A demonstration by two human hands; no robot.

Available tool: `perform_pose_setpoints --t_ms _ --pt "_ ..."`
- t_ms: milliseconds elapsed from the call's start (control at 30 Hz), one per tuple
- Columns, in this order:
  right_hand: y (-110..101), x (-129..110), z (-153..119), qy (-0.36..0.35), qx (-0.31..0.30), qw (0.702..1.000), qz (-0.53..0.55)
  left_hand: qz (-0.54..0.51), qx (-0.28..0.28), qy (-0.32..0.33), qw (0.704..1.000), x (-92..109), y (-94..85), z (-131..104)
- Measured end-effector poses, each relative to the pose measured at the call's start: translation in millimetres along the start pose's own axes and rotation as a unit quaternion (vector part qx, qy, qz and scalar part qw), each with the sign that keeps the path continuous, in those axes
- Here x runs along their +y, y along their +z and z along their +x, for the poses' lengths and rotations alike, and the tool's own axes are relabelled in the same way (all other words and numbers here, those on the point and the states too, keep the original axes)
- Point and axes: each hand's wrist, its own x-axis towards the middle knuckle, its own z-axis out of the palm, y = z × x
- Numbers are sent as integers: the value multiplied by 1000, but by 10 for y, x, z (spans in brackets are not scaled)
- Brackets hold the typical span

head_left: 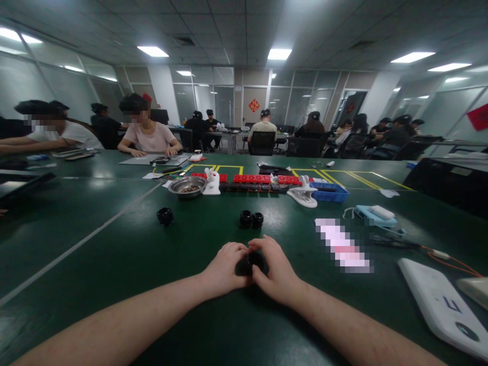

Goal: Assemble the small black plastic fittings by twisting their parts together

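Observation:
Both of my hands meet low over the green table (213, 325), around a small black cylindrical part (254, 260) with a round opening on top. My left hand (225, 267) curves its fingers and thumb along the left side of the part. From the right, my right hand (277, 269) closes on it with thumb in front and fingers behind. Hands cover much of the part, so its lower edge is hidden. Beyond them stand two similar ribbed black parts, a larger one (246, 218) and a smaller one (258, 220) side by side. Another black part (165, 216) sits farther left.
Behind are a metal bowl (186, 188) of small pieces, white clamps (211, 183), a red strip (255, 179) and a blue tray (330, 193). At right lie a blurred-out pink item (343, 246), a light-blue device (373, 216) and a white case (438, 300). Several people sit around.

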Motion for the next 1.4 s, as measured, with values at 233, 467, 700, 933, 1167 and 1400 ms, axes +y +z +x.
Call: perform_pose_setpoints --t_ms 233,467,700,933,1167,1400 --pt "22 17 5 45 40 997 -44 13 5 10 1000 1 9 6" --pt "-1 7 11 -4 -17 1000 6 7 -3 1 1000 11 -4 6" --pt "10 27 7 50 38 998 -18 15 0 8 1000 -2 3 5" --pt "-2 7 22 32 -35 999 -1 2 -8 0 1000 10 -6 3" --pt "26 30 11 38 10 999 -9 16 -3 11 1000 -19 13 7" --pt "34 14 6 43 -38 998 21 4 -5 7 1000 -19 17 5"
